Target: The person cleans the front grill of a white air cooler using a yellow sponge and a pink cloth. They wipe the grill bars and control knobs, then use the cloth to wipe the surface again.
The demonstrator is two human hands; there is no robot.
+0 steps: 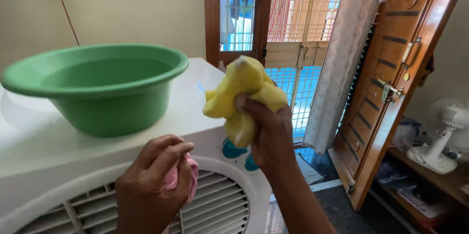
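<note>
Two cloths at work on a white air cooler (44, 165) that carries a green basin (97, 87).

The basin sits on the cooler's top, close to its front edge; a hard push at the grille (220, 204) could, I judge, rock it off. Below that edge the left hand (151, 185) is closed round a pink cloth (188, 175) pressed to the grille. The right hand (266, 131) clenches a bunched yellow cloth (244, 92) above the cooler's right corner, with open room toward the wooden door (391, 82).
</note>
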